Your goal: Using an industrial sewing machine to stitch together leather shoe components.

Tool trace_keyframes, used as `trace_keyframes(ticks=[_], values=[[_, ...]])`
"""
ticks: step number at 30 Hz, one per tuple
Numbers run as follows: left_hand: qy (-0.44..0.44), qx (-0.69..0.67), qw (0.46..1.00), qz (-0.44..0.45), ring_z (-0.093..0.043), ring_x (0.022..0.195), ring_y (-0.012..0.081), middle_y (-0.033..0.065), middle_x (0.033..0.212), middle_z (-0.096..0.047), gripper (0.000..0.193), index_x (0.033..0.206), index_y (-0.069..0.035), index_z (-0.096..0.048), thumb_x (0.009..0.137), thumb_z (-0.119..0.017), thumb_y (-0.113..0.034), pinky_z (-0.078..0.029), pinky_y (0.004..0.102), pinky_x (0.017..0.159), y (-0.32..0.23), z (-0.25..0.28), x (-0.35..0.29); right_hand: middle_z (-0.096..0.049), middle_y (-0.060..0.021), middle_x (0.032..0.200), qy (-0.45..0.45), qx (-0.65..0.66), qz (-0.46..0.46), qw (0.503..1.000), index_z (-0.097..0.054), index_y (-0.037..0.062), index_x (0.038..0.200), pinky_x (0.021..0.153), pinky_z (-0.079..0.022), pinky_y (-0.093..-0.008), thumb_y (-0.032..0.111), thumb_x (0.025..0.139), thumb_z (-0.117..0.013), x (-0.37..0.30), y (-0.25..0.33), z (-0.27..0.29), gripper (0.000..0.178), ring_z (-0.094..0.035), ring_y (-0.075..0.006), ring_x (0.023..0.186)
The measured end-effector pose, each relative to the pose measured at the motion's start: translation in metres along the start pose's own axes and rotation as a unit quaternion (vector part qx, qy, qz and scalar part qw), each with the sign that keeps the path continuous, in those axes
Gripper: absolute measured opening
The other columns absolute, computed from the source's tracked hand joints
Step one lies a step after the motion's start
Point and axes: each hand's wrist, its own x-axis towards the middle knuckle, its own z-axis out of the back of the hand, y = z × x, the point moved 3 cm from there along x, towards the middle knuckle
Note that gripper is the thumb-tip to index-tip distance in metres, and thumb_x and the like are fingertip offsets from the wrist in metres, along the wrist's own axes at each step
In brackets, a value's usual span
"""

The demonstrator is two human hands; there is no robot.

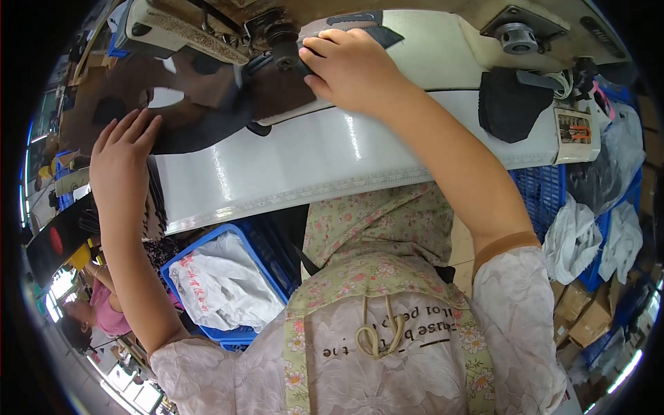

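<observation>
A dark, glossy piece of sheet material (200,128) lies across the left part of the sewing machine's table and runs under the needle area. My left hand (123,155) rests on its left end, fingers stretched out and a little apart. My right hand (356,72) reaches to the right side of the dark round machine part (284,52), its fingers spread and the fingertips on dark material beside it. Light-coloured sewing machine housing (187,31) overhangs the work from above. The needle itself is hidden.
The white tabletop (297,162) has a ruler strip along its front edge. A black cut piece (512,104) lies at right, near a small tray (576,136). Below stand a blue basket (242,238) with white cloth and a blue crate (539,190). Another person (111,304) sits far left.
</observation>
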Motion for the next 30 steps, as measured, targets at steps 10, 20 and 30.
trace_keyframes(ticks=[10, 20, 30], values=[[-0.038, -0.302, 0.952, -0.021, -0.05, 0.126, 0.03, 0.0131, 0.137, -0.052, 0.065, 0.132, -0.004, -0.051, 0.071, -0.069, -0.006, -0.039, 0.0412, 0.108, -0.112, -0.02, 0.025, -0.064, -0.0039, 0.094, -0.018, -0.024, 0.028, 0.999, -0.071, 0.0051, 0.096, 0.076, -0.047, -0.0351, 0.038, 0.072, -0.069, 0.0, 0.0, 0.013, 0.041, -0.06, -0.0206, 0.092], [-0.109, -0.306, 0.945, 0.041, -0.057, 0.117, 0.0292, 0.0087, 0.132, -0.058, 0.062, 0.126, -0.008, -0.06, 0.066, -0.057, 0.006, -0.05, 0.0392, 0.093, -0.13, -0.062, 0.066, -0.067, -0.0073, 0.103, 0.261, 0.009, 0.073, 0.963, -0.069, 0.0094, 0.11, 0.084, -0.05, -0.038, 0.031, 0.068, -0.072, 0.024, -0.004, 0.03, 0.047, -0.062, -0.0254, 0.096], [-0.127, -0.351, 0.927, 0.026, -0.059, 0.113, 0.0275, 0.0073, 0.129, -0.061, 0.056, 0.116, -0.007, -0.067, 0.064, -0.053, 0.004, -0.05, 0.0378, 0.093, -0.127, -0.063, 0.058, -0.065, -0.01, 0.079, 0.299, -0.003, 0.118, 0.947, -0.067, 0.0098, 0.113, 0.077, -0.05, -0.0407, 0.024, 0.064, -0.074, 0.025, 0.008, 0.033, 0.051, -0.064, -0.0259, 0.08]])
